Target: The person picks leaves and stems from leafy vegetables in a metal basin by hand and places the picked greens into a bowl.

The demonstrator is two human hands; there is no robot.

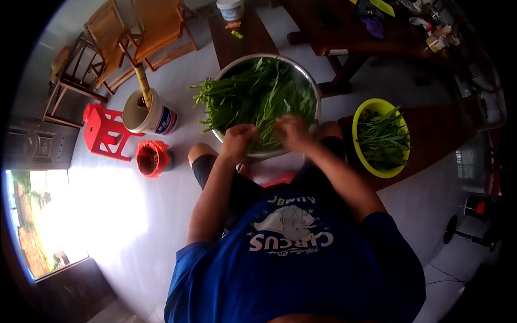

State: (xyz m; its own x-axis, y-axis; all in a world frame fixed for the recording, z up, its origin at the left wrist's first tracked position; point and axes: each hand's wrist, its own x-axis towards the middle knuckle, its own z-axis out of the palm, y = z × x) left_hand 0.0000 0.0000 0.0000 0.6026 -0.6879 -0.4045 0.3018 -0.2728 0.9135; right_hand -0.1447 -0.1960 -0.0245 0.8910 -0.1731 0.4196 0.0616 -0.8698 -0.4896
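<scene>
A wide metal basin (314,81) in front of me is heaped with long-stemmed leafy greens (242,97), their cut ends sticking out over its left rim. My left hand (238,142) is over the near side of the basin, thumb and fingers pinched together on green stems. Just to its right, my right hand (293,133) has its fingers curled in at the greens; it is slightly blurred. The two hands are a short way apart, with stems between them. Exactly how many stems each one grips is hidden.
At right, a yellow-green basin (357,145) of leafy greens stands on a low brown bench (431,132). To the left are a white bucket (132,116), a red-lined bin (152,159), a red stool (99,132) and wooden chairs (156,32). A dark table (350,37) stands behind.
</scene>
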